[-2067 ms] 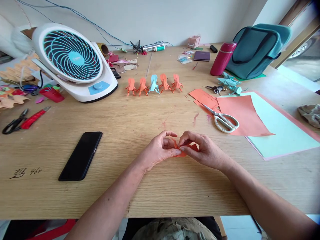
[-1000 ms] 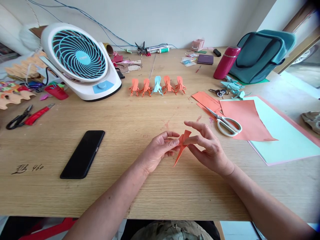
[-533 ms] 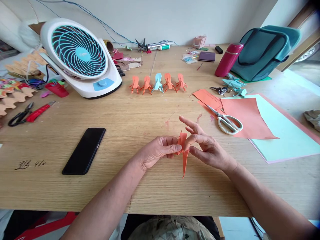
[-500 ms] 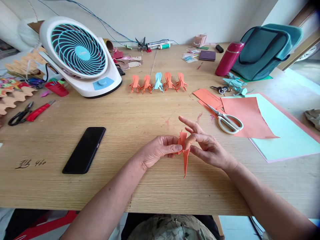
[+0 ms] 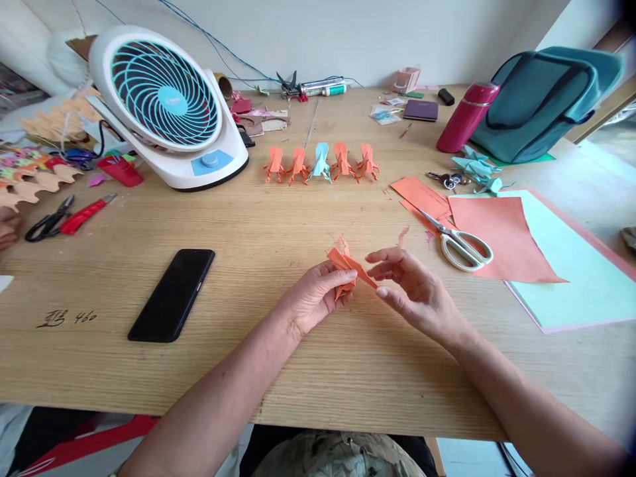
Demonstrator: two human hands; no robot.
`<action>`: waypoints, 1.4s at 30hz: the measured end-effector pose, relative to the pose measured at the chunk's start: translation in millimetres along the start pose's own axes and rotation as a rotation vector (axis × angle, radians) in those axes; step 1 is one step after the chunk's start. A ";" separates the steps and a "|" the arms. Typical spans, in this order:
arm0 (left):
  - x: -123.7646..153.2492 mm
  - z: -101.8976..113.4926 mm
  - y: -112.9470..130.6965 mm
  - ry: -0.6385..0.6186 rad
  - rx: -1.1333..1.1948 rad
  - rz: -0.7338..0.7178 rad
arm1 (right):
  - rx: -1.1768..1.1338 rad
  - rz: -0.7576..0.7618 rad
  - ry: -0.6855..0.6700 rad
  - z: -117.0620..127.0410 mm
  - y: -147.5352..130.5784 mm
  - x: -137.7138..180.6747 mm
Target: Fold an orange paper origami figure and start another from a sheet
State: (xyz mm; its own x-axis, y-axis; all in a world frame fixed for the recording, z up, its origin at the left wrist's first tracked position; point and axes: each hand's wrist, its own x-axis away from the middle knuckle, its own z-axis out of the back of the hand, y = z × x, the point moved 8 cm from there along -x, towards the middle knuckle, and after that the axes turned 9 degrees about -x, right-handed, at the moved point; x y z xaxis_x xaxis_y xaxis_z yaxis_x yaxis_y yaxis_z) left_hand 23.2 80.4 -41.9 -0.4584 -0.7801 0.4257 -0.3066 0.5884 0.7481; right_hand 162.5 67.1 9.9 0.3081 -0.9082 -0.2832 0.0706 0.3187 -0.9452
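My left hand [image 5: 317,299] pinches a small folded orange paper piece [image 5: 346,268] just above the wooden table [image 5: 258,218]. The piece lies tilted, its pointed tip aimed right toward my right hand [image 5: 413,288]. My right hand hovers beside that tip with fingers loosely curled and apart, and I cannot tell whether its fingertips touch the paper. A row of finished folded paper figures [image 5: 320,163], orange ones and one light blue, stands farther back on the table.
A black phone [image 5: 171,295] lies left of my hands. White-handled scissors [image 5: 460,242] rest on orange paper sheets [image 5: 497,235] over a pale green sheet [image 5: 571,271] at right. A white-and-teal fan [image 5: 166,109], pliers [image 5: 47,225], a red flask [image 5: 464,116] and a teal bag [image 5: 541,99] stand around.
The orange piece, held hanging point-down between both hands, has been turned to lie sideways in my left hand. My right hand has come off it and moved slightly right.
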 end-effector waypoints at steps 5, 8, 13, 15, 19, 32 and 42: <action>0.3 1.2 0.3 0.038 0.040 -0.008 | 0.140 0.007 0.055 -6.5 -2.4 5.8; 1.9 -3.5 -1.1 0.004 0.042 0.013 | 0.121 0.002 0.070 -6.7 -3.7 6.9; 3.1 -2.8 -0.1 0.033 0.058 -0.006 | 0.155 0.032 0.074 -7.6 -4.8 8.1; 2.8 -0.3 0.0 0.070 0.075 -0.018 | 0.223 0.088 0.086 -8.5 -8.7 8.6; 2.5 1.1 -1.9 0.122 0.099 -0.029 | 0.358 0.200 0.082 -13.6 -19.1 8.7; 7.2 -6.8 -13.0 0.163 0.186 -0.024 | 0.508 0.404 0.129 -14.7 -30.4 14.2; 7.2 -8.8 -21.9 0.183 0.251 -0.001 | 0.538 0.459 0.152 -16.8 -36.0 14.1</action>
State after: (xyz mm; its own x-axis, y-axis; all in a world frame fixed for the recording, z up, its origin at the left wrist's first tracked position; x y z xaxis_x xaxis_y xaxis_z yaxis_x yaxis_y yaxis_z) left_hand 33.9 60.1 -50.7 -0.3074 -0.7927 0.5265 -0.5139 0.6039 0.6093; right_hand 148.3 38.2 37.2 0.2865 -0.6656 -0.6891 0.4353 0.7312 -0.5253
